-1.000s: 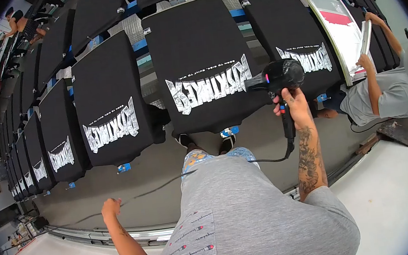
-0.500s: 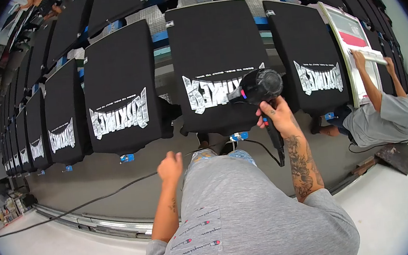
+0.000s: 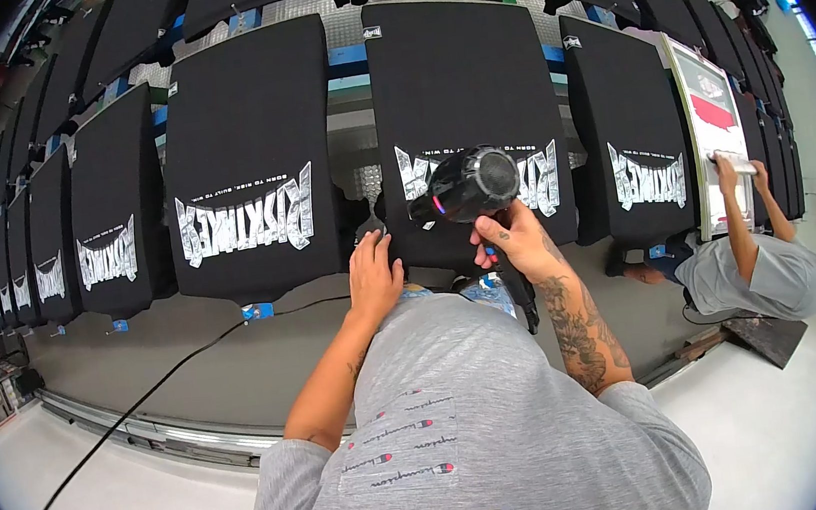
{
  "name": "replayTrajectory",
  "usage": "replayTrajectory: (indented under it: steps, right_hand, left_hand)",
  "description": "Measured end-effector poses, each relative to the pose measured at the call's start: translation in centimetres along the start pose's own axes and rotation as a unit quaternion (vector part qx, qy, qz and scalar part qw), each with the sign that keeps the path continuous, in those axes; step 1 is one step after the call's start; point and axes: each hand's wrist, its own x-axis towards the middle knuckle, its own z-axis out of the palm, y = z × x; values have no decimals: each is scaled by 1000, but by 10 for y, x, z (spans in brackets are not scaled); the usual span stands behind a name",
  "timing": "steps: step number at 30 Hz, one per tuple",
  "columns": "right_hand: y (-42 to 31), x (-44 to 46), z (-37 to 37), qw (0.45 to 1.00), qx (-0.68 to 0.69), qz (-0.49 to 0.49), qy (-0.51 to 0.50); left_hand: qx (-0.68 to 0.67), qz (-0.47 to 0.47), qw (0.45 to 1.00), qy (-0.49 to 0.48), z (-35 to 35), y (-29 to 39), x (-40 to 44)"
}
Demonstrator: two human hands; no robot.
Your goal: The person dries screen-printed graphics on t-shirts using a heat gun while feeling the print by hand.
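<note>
dryer [image 3: 488, 177] is over the mid black tee [image 3: 457, 68], nozzle twd the l pt of its white print [image 3: 542, 179], clamped in the r hand [image 3: 517, 240]. l hand [image 3: 373, 277] has come in to the tee's lower l edge, fingers nr bunched dark cloth [image 3: 371, 221], contact unclear; hands apart, both now w/in reach of this tee. dryer body hides pt of the print. blk cord [image 3: 142, 394] runs off low l of the tee. r of it, past the next tee [image 3: 618, 80], a co-worker [image 3: 757, 268] grips a bar [image 3: 738, 164] over a framed screen [image 3: 685, 103].
</note>
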Motion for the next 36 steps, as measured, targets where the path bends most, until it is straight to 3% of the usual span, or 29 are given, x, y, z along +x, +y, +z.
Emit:
replayTrajectory:
  steps: [16, 24, 30, 36]
  right_hand:
    - [3, -65, -187, 990, 13, -27, 135]
    - [-26, -19, -231, 982, -10, -71, 175]
    - [-53, 16, -221, 981, -50, -60, 176]
    - [-59, 42, -158, 995, -31, -39, 84]
  left_hand:
    - [89, -62, 992, 67, 44, 39, 32]
    - [99, -95, 987, 88, 49, 48, 31]
    - [93, -109, 986, 87, 42, 39, 26]
    - [75, -105, 988, 89, 34, 26, 26]
